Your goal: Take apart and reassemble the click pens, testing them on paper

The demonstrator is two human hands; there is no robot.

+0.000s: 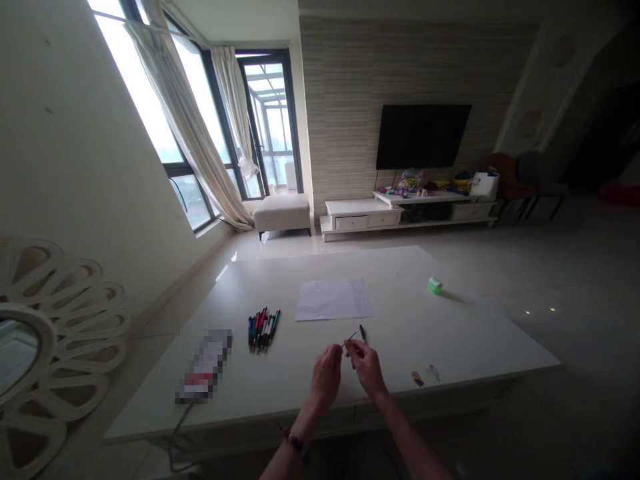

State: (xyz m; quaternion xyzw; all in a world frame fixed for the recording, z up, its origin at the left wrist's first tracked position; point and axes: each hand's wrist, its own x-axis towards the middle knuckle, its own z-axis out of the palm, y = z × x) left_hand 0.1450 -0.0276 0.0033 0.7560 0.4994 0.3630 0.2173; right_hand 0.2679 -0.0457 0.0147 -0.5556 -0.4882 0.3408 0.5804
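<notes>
Above the near part of the white table [280, 387], my two hands meet with their fingers closed. A thin dark stick, which looks like a pen refill [353, 335], slants up and to the right from between them. My right hand [366, 367] pinches it near its middle, and my left hand [327, 373] is closed at its lower end. Just beyond my right fingers lies a short black pen part [363, 333]. To the left, several click pens [263, 330] with coloured barrels lie side by side. White paper sheets [334, 300] rest farther back.
On the left of the table lies a blurred-out device [206, 368] with a cable [177, 433]. A green and white small container [435, 286] stands at the right. A small yellow and dark packet [417, 379] and a clear piece [433, 372] lie near the right front edge.
</notes>
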